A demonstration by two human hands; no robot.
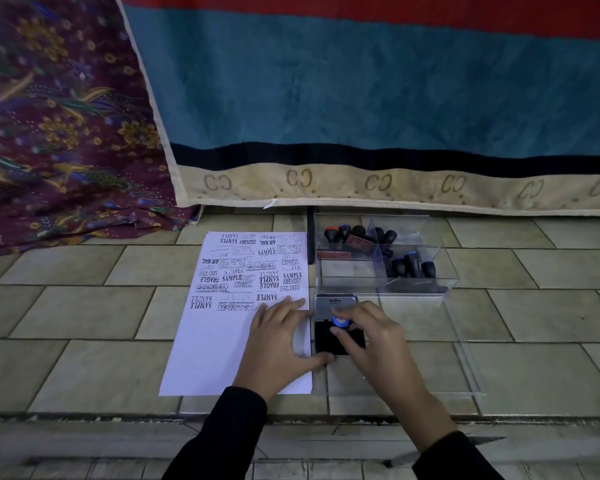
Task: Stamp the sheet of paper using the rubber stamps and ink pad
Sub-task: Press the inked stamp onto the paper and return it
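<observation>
White paper, the sheet [222, 341], lies on the tiled floor [84, 358], its far half crowded with black imprints such as SAMPLE, FRAGILE, EXPRESS and AIR MAIL, its near half bare. The left hand [278, 344] rests flat on the sheet's right side, fingers straight and spread, fingertips at the nearest row of imprints. Its thumb reaches right, off the paper, to the near edge of the ink pad [323, 341].

The ink pad sits just right of the sheet, its metal lid [335, 303] open on the far side. Over the black pad the right hand [371, 341] pinches a blue-topped rubber stamp [340, 322], fingers curled round its handle. The fingers hide the stamp's face, so it probably meets the pad, though contact cannot be confirmed.

Beyond the ink pad stands a clear plastic box [347, 278] with dividers, holding more stamps [409, 263] with dark handles. A clear flat panel [447, 358] lies on the floor right of the hands. Far back hang a blue and red blanket [361, 81] and, to the left, a purple floral cloth [56, 116].
</observation>
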